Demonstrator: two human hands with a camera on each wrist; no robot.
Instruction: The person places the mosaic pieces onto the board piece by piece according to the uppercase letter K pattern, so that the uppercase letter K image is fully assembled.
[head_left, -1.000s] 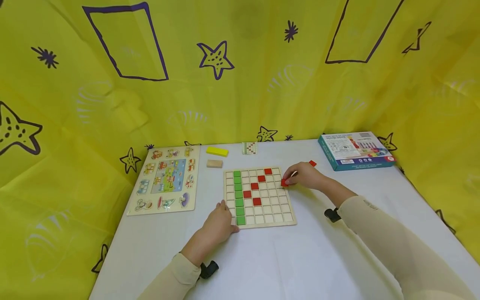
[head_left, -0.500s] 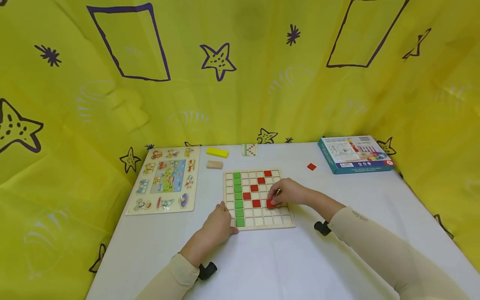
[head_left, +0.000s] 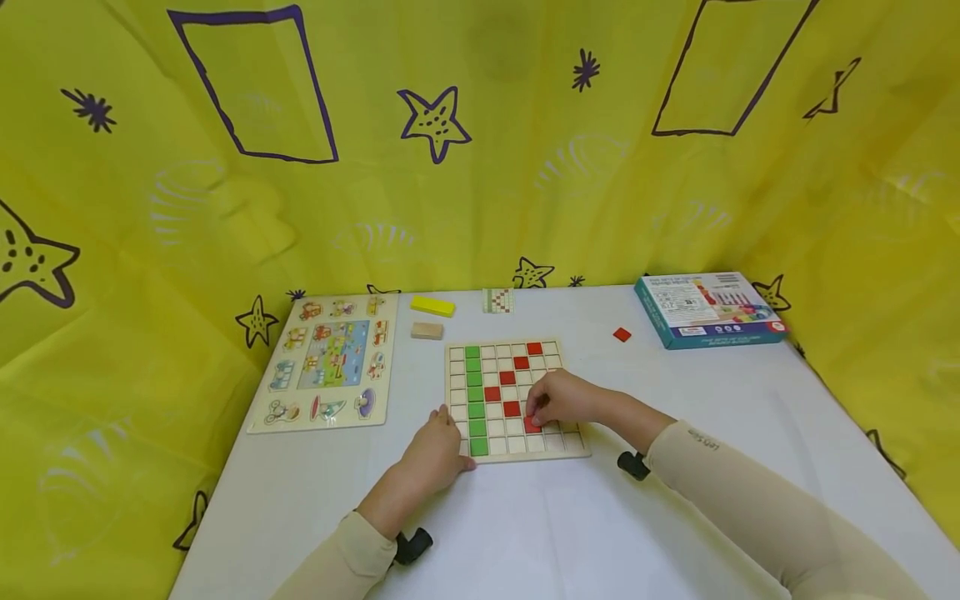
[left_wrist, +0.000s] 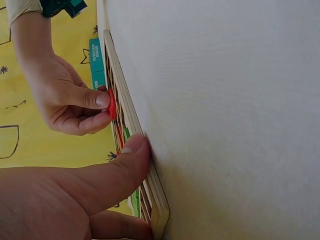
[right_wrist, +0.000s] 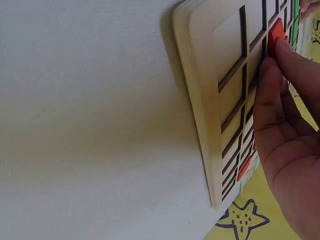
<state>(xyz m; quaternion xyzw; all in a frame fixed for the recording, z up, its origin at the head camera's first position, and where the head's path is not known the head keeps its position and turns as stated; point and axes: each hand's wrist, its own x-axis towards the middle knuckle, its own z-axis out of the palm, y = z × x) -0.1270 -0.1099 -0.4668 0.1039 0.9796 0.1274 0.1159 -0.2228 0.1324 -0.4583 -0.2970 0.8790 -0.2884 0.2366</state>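
On the table lies a wooden grid board (head_left: pixel 491 457) with square cells. A column of green tiles (head_left: pixel 476 409) fills one line near its left side, and several red tiles (head_left: pixel 507 377) run diagonally across it. My left hand (head_left: pixel 433 450) holds the board's near left corner, its thumb on the front edge and its fingers along the left edge. My right hand (head_left: pixel 566 398) pinches a red square tile (left_wrist: pixel 112 104) between thumb and fingers. That tile sits right over a cell near the front, diagonally below another red tile; in the right wrist view it stands tilted.
A loose red tile (head_left: pixel 622 334) lies right of the board, near a teal game box (head_left: pixel 720 310). Behind the board are a small pattern card (head_left: pixel 498 301), a yellow block (head_left: pixel 432 306) and a plain wood block (head_left: pixel 427 331). A picture puzzle board (head_left: pixel 318 417) lies left.
My right hand has carried the red tile from the board's right edge leftward and toward me, to a cell near the front. My left hand stays on the corner.
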